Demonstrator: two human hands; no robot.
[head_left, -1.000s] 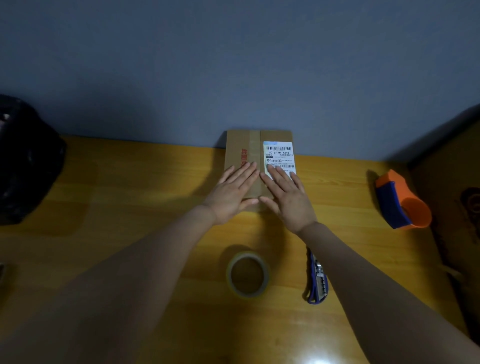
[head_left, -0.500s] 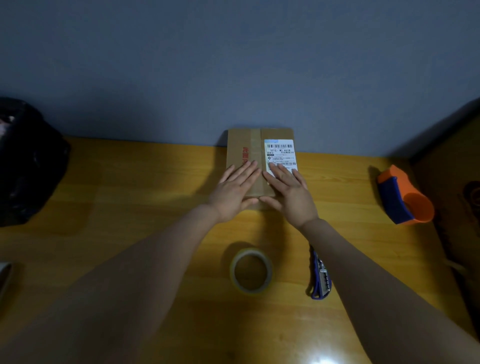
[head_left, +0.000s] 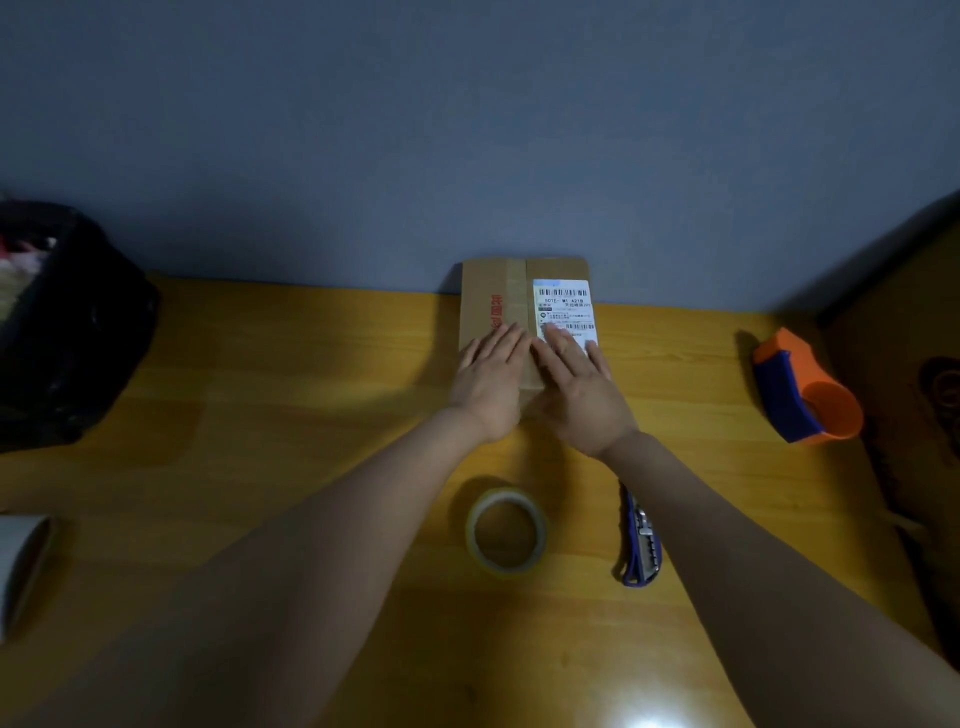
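Observation:
A flat brown cardboard box (head_left: 493, 291) with a taped seam and a white shipping label (head_left: 563, 304) lies on the wooden table (head_left: 260, 389), against the grey wall. My left hand (head_left: 488, 379) rests flat on the box's near left part, fingers straight. My right hand (head_left: 582, 384) lies flat beside it on the near right part, its fingertips over the label's lower edge. The box's near edge is hidden under both hands.
A roll of clear tape (head_left: 506, 532) lies between my forearms. A blue utility knife (head_left: 641, 545) sits by my right forearm. An orange and blue tape dispenser (head_left: 802, 389) stands at the right, a black bag (head_left: 62, 322) at the left, a white roll (head_left: 18, 561) at the left edge.
Both hands have slid a little toward me along the box top, uncovering more of the label. They have stayed flat. The view has shifted slightly.

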